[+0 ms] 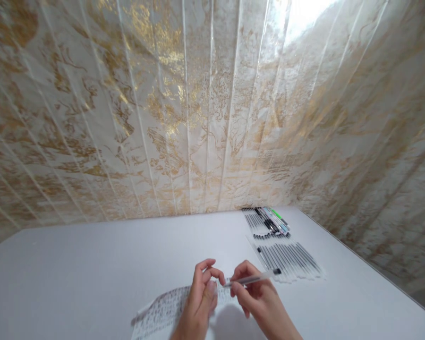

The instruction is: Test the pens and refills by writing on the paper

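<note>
A slim, clear-barrelled pen (pixel 250 280) with a dark end is pinched between the thumb and fingers of my right hand (pixel 257 293). It lies nearly level, its narrow tip pointing left and its dark end up to the right. My left hand (pixel 201 297) is beside that tip, fingers loosely bent and apart; one fingertip is at or very near the pen's tip, and contact is hard to tell. Under both hands lies a sheet of paper (pixel 166 307) covered in dark handwriting, its left edge curled. Part of the sheet is hidden by my hands.
On the white table (pixel 92 274), a row of slim pens or refills (pixel 290 257) lies to the right. Behind it are more pens (pixel 253 219), dark caps (pixel 265 236) and a green marker (pixel 276 213). A gold-patterned curtain (pixel 163 118) hangs along the table's far edge.
</note>
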`<state>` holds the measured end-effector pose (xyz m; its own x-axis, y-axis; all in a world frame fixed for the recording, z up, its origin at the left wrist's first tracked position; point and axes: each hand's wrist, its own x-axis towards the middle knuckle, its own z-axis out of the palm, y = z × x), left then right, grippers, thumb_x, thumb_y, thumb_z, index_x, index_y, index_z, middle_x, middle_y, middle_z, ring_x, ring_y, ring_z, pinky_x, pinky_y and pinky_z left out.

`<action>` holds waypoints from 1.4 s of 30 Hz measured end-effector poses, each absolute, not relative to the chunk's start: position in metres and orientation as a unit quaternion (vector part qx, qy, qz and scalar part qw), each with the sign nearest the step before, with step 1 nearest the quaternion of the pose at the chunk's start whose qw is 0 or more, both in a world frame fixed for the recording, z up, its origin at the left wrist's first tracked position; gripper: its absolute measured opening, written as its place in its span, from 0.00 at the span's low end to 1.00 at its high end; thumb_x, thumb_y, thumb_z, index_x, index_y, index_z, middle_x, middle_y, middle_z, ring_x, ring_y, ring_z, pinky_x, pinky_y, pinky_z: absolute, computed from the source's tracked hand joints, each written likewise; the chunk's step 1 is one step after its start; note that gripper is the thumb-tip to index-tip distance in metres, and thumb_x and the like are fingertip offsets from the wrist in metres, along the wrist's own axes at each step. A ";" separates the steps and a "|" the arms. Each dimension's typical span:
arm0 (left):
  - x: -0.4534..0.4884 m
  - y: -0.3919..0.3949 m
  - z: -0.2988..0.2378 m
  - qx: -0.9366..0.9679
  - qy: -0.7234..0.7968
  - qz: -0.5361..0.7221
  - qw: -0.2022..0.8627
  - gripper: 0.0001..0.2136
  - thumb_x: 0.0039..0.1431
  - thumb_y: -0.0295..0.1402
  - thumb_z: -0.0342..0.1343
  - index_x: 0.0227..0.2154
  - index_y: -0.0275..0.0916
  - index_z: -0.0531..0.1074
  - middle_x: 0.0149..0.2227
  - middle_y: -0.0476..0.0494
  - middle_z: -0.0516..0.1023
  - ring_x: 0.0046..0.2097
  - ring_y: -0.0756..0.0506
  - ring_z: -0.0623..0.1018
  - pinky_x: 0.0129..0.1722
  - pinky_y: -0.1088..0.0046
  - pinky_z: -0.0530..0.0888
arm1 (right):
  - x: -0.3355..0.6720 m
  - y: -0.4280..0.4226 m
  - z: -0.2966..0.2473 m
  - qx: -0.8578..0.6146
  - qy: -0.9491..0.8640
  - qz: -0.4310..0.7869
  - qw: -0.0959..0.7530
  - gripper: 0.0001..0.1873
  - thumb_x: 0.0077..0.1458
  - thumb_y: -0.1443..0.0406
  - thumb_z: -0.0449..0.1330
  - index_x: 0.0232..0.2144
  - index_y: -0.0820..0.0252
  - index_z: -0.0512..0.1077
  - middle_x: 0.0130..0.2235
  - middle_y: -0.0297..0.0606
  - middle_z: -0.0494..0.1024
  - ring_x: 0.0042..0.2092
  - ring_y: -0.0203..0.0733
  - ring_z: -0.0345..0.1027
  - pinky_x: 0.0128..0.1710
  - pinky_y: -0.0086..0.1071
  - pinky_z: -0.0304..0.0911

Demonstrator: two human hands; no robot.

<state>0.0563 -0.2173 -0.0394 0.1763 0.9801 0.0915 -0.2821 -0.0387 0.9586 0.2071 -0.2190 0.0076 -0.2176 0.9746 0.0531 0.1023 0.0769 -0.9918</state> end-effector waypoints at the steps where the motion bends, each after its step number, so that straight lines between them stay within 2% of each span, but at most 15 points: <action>1: 0.056 -0.219 -0.038 0.479 0.364 0.532 0.595 0.19 0.61 0.49 0.49 0.51 0.47 0.58 0.40 0.48 0.69 0.21 0.57 0.56 0.21 0.78 0.54 | 0.205 -0.217 0.009 -0.453 -0.596 0.508 0.427 0.12 0.54 0.58 0.60 0.28 0.59 0.65 0.24 0.28 0.66 0.21 0.29 0.54 0.17 0.22 0.51; 5: 0.057 -0.225 -0.034 0.451 0.383 0.542 0.597 0.20 0.60 0.50 0.51 0.50 0.50 0.57 0.46 0.47 0.69 0.24 0.56 0.62 0.25 0.79 0.61 | 0.203 -0.211 0.010 -0.454 -0.587 0.523 0.418 0.14 0.52 0.57 0.62 0.26 0.61 0.66 0.21 0.25 0.61 0.20 0.27 0.50 0.15 0.21 0.47; 8: 0.057 -0.227 -0.031 0.438 0.382 0.551 0.599 0.21 0.59 0.52 0.51 0.50 0.49 0.58 0.46 0.46 0.70 0.26 0.55 0.65 0.27 0.79 0.62 | 0.202 -0.211 0.008 -0.457 -0.573 0.536 0.419 0.15 0.50 0.56 0.64 0.26 0.62 0.68 0.20 0.25 0.61 0.19 0.27 0.50 0.15 0.21 0.47; 14: 0.056 -0.223 -0.026 0.398 0.371 0.571 0.615 0.20 0.58 0.51 0.52 0.48 0.48 0.60 0.42 0.47 0.71 0.22 0.56 0.59 0.23 0.79 0.58 | 0.196 -0.213 0.009 -0.450 -0.550 0.561 0.425 0.21 0.46 0.50 0.65 0.28 0.62 0.68 0.20 0.29 0.66 0.19 0.29 0.56 0.14 0.22 0.51; 16: 0.055 -0.220 -0.026 0.393 0.360 0.582 0.614 0.18 0.58 0.51 0.54 0.45 0.46 0.65 0.39 0.48 0.72 0.21 0.56 0.57 0.21 0.79 0.55 | 0.198 -0.212 0.011 -0.452 -0.557 0.540 0.440 0.21 0.49 0.49 0.63 0.28 0.62 0.68 0.21 0.29 0.67 0.20 0.30 0.57 0.15 0.22 0.51; 18: 0.054 -0.216 -0.026 0.383 0.345 0.590 0.621 0.17 0.57 0.49 0.55 0.42 0.42 0.69 0.35 0.48 0.72 0.22 0.56 0.58 0.22 0.79 0.57 | 0.201 -0.211 0.015 -0.456 -0.572 0.499 0.465 0.19 0.53 0.51 0.61 0.29 0.62 0.69 0.23 0.30 0.67 0.20 0.29 0.56 0.17 0.23 0.53; 21: 0.052 -0.212 -0.027 0.335 0.338 0.598 0.645 0.15 0.56 0.43 0.60 0.41 0.39 0.74 0.34 0.48 0.73 0.27 0.53 0.66 0.32 0.78 0.66 | 0.207 -0.212 0.019 -0.452 -0.618 0.415 0.491 0.14 0.58 0.55 0.56 0.31 0.60 0.70 0.27 0.33 0.69 0.23 0.32 0.59 0.21 0.25 0.57; 25: 0.048 -0.207 -0.026 0.232 0.328 0.609 0.684 0.10 0.53 0.30 0.62 0.39 0.37 0.75 0.34 0.46 0.74 0.37 0.49 0.74 0.44 0.74 0.70 | 0.206 -0.216 0.012 -0.402 -0.758 0.263 0.441 0.06 0.60 0.66 0.54 0.36 0.58 0.71 0.30 0.36 0.73 0.29 0.37 0.67 0.29 0.28 0.63; 28: 0.047 -0.205 -0.022 0.157 0.359 0.617 0.683 0.06 0.55 0.21 0.57 0.35 0.36 0.73 0.36 0.44 0.75 0.43 0.45 0.78 0.48 0.70 0.72 | 0.201 -0.218 -0.001 -0.356 -0.824 0.172 0.405 0.09 0.55 0.73 0.53 0.37 0.56 0.67 0.29 0.34 0.72 0.28 0.36 0.67 0.28 0.26 0.62; 32: 0.048 -0.204 -0.018 0.130 0.376 0.613 0.682 0.08 0.58 0.17 0.51 0.34 0.33 0.72 0.36 0.41 0.77 0.42 0.46 0.80 0.45 0.71 0.75 | 0.198 -0.217 -0.013 -0.320 -0.855 0.149 0.380 0.15 0.54 0.76 0.51 0.41 0.54 0.64 0.33 0.36 0.73 0.33 0.37 0.68 0.32 0.26 0.63; 35: 0.049 -0.206 -0.018 0.131 0.361 0.602 0.699 0.08 0.58 0.18 0.51 0.35 0.33 0.73 0.36 0.40 0.78 0.41 0.46 0.80 0.44 0.72 0.75 | 0.198 -0.216 -0.015 -0.321 -0.854 0.149 0.382 0.17 0.55 0.76 0.51 0.44 0.54 0.63 0.35 0.37 0.73 0.36 0.39 0.69 0.34 0.27 0.65; 37: 0.050 -0.208 -0.020 0.144 0.347 0.591 0.714 0.06 0.57 0.21 0.56 0.36 0.33 0.74 0.36 0.41 0.79 0.41 0.46 0.80 0.45 0.72 0.75 | 0.198 -0.215 -0.015 -0.317 -0.852 0.149 0.389 0.16 0.56 0.76 0.51 0.44 0.53 0.64 0.35 0.37 0.74 0.36 0.38 0.70 0.34 0.27 0.66; 38: 0.051 -0.209 -0.021 0.156 0.341 0.583 0.720 0.05 0.55 0.24 0.59 0.36 0.34 0.74 0.36 0.41 0.79 0.41 0.46 0.80 0.45 0.72 0.74 | 0.198 -0.215 -0.014 -0.313 -0.852 0.145 0.394 0.16 0.56 0.75 0.51 0.44 0.53 0.64 0.35 0.38 0.75 0.36 0.39 0.71 0.35 0.27 0.66; 40: 0.053 -0.212 -0.025 0.193 0.336 0.572 0.722 0.12 0.52 0.34 0.64 0.38 0.35 0.75 0.35 0.43 0.79 0.40 0.46 0.79 0.44 0.73 0.74 | 0.198 -0.214 -0.013 -0.308 -0.853 0.128 0.401 0.15 0.58 0.75 0.52 0.44 0.53 0.64 0.36 0.38 0.76 0.37 0.39 0.72 0.36 0.27 0.67; 42: 0.055 -0.213 -0.030 0.258 0.344 0.556 0.711 0.19 0.49 0.46 0.64 0.38 0.36 0.75 0.32 0.45 0.78 0.36 0.47 0.78 0.39 0.73 0.74 | 0.198 -0.213 -0.013 -0.304 -0.858 0.103 0.401 0.14 0.59 0.73 0.52 0.46 0.54 0.65 0.36 0.40 0.77 0.37 0.40 0.72 0.35 0.28 0.68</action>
